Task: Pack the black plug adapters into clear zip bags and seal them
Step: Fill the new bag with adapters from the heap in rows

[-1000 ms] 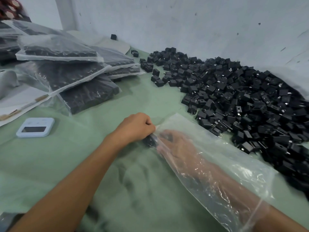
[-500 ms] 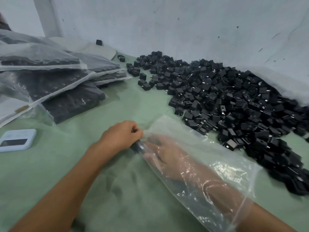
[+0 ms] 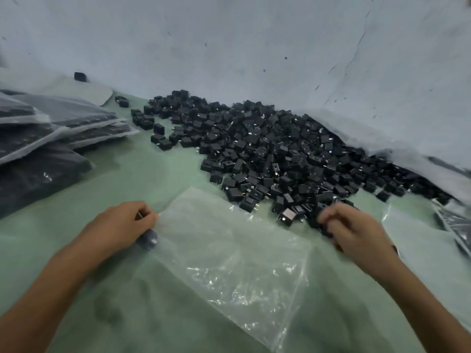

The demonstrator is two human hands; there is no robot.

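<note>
The left hand (image 3: 122, 226) is pinching the clear zip bag (image 3: 229, 250) on the green worktop (image 3: 153, 174); the right hand (image 3: 356, 233), fingers curled, is gripping adapters at the near edge of the black pile (image 3: 267, 149).

black plug adapters (image 3: 267, 154) heaped on a pale green table cover (image 3: 142, 179); clear, glossy zip bag (image 3: 229, 250) showing the green through it; filled bags (image 3: 51, 138) clear over black contents; wall (image 3: 229, 47) pale grey-blue with small dark specks
</note>
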